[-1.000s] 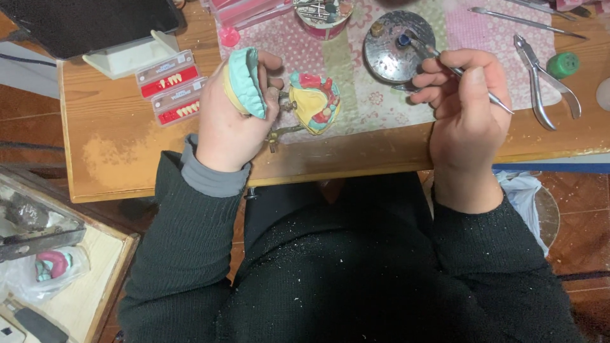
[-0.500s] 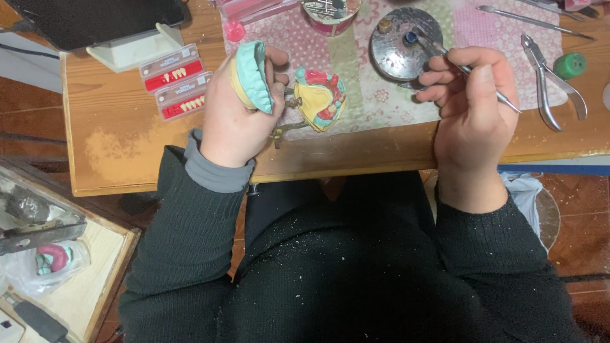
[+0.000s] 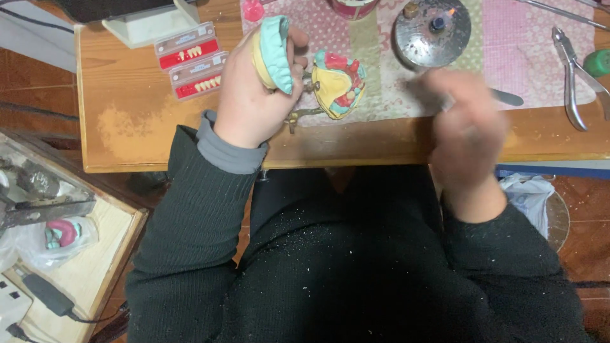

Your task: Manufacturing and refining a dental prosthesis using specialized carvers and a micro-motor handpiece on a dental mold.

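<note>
My left hand (image 3: pixel 254 95) grips a hinged metal dental articulator. Its upper half, a teal and yellow plaster cast (image 3: pixel 274 52), is tipped up against my fingers. The lower cast (image 3: pixel 340 82), yellow with red wax and teal edges, lies on the patterned mat (image 3: pixel 515 51). My right hand (image 3: pixel 467 130) is blurred by motion over the table's front edge, fingers closed on a thin metal instrument (image 3: pixel 505 97). Beyond it stands a round metal burner (image 3: pixel 432 28) with a small flame.
Two cards of artificial teeth (image 3: pixel 194 63) lie left of my left hand on the wooden table (image 3: pixel 136 127). Pliers (image 3: pixel 572 79) rest at the right. A green cap (image 3: pixel 598 62) sits at the far right. A side tray (image 3: pixel 70 254) lower left holds tools and a bagged cast.
My right hand has pulled the instrument back from the burner toward me and is moving fast. The left hand keeps its hold on the articulator, hardly shifted.
</note>
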